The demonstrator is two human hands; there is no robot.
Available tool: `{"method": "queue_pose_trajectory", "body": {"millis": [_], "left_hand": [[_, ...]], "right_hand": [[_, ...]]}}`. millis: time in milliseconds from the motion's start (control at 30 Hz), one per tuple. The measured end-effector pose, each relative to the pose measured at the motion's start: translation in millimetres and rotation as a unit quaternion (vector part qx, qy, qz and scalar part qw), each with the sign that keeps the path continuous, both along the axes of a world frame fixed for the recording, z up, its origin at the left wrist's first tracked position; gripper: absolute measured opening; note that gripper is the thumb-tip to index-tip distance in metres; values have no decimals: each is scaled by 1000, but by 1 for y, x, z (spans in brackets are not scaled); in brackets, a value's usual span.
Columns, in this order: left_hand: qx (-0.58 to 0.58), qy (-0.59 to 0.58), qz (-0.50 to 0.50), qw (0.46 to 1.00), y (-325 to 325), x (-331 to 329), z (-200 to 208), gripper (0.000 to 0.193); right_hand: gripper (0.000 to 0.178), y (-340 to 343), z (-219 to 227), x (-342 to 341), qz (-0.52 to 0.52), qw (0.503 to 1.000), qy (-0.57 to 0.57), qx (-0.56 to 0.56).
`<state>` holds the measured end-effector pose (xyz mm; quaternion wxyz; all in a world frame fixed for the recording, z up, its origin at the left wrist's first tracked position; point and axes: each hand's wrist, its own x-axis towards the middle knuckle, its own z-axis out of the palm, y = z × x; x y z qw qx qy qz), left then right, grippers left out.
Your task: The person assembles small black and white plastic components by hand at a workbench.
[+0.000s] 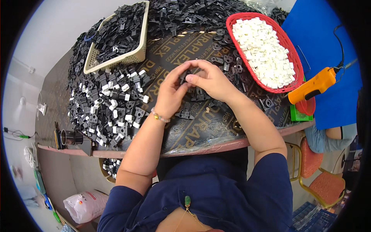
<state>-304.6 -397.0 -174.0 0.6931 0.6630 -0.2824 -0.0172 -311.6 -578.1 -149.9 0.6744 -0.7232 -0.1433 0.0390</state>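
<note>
Both of my hands meet over the middle of the table, closed around one small black plastic part [184, 77]. My left hand [171, 92] pinches it from the left, and a beaded bracelet circles that wrist. From the right, my right hand [211, 82] has its thumb and fingers on the same part. Fingers cover most of it, so its exact shape is hidden. Just below the hands, loose black plastic parts [186, 112] lie on the table. To the left spreads a pile of black parts with white pieces on them [116, 104].
A cream basket [133, 58] full of black parts stands back left, before a large black heap [185, 15]. A red basket [247, 63] holds small white pieces [264, 52]. An orange-handled tool [313, 86] lies at right, a metal cup [69, 137] at the left edge.
</note>
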Motion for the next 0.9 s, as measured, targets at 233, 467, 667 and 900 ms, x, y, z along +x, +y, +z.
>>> {"method": "queue_pose_trajectory", "body": {"millis": [233, 467, 667, 900], "left_hand": [[-113, 201, 30, 973, 10, 8, 4, 45], [-265, 322, 28, 908, 20, 17, -7, 24], [-251, 327, -3, 911, 16, 14, -6, 24], [-214, 325, -20, 921, 14, 8, 1, 36]], "right_hand": [[41, -59, -18, 26, -264, 716, -243, -599], [37, -62, -20, 33, -152, 710, -124, -676], [44, -68, -42, 57, -186, 742, -189, -616], [28, -59, -21, 40, -172, 837, -267, -446]]}}
